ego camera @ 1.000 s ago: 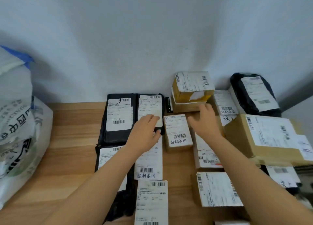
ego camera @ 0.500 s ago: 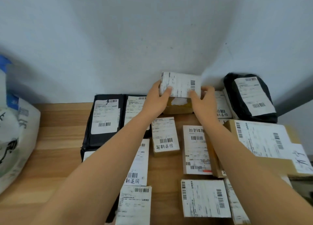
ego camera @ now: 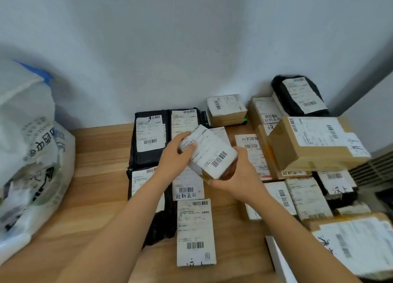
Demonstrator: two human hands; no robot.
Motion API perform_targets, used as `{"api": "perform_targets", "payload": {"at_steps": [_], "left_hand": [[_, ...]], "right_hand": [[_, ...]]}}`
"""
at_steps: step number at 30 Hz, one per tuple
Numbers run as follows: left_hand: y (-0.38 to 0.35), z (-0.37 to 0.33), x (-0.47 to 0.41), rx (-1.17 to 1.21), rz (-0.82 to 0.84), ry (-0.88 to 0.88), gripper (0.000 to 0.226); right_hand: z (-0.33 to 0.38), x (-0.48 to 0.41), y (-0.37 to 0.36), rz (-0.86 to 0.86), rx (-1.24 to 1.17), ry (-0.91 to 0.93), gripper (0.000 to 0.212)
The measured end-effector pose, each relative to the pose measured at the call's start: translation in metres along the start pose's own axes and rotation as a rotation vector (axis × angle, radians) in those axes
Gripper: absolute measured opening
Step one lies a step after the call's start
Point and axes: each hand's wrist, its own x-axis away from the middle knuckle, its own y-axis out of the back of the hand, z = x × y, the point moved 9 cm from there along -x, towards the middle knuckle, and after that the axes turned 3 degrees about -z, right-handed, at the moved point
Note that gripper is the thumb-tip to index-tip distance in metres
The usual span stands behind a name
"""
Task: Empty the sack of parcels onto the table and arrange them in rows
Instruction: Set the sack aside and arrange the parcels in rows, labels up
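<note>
Grip: my left hand (ego camera: pixel 174 156) and right hand (ego camera: pixel 241 177) clasp the small labelled box (ego camera: pixel 209 152) by opposite ends, tilted at frame centre above the rows of parcels (ego camera: pixel 194 231), label up, I judge, to choose its slot on the table (ego camera: pixel 102 155).

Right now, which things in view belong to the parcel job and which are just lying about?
Job: the labelled box gripped by the left hand and right hand; the sack on the left; black bags and brown boxes laid on the table.
Lying about: the slatted grille on the right; the white strip near the bottom edge.
</note>
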Motion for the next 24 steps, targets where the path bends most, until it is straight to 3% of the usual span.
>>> {"api": "perform_targets", "payload": {"at_steps": [5, 9, 12, 20, 24], "left_hand": [[0.0, 0.044, 0.036, -0.227, -0.05, -0.032, 0.044], [-0.033, 0.1, 0.067, -0.802, 0.306, -0.07, 0.071], [-0.043, 0.134, 0.084, -1.001, 0.469, -0.061, 0.089], [-0.047, 0.139, 0.091, -1.053, 0.453, -0.093, 0.09], [-0.048, 0.141, 0.092, -0.98, 0.455, -0.064, 0.09]], "right_hand": [[-0.032, 0.053, -0.017, -0.113, -0.003, -0.157, 0.094], [-0.047, 0.077, -0.017, -0.235, -0.017, -0.233, 0.086], [-0.052, 0.084, -0.016, -0.289, 0.006, -0.26, 0.081], [-0.067, 0.06, -0.036, -0.395, 0.03, -0.303, 0.08], [-0.078, 0.05, -0.051, -0.355, 0.024, -0.32, 0.101]]}}
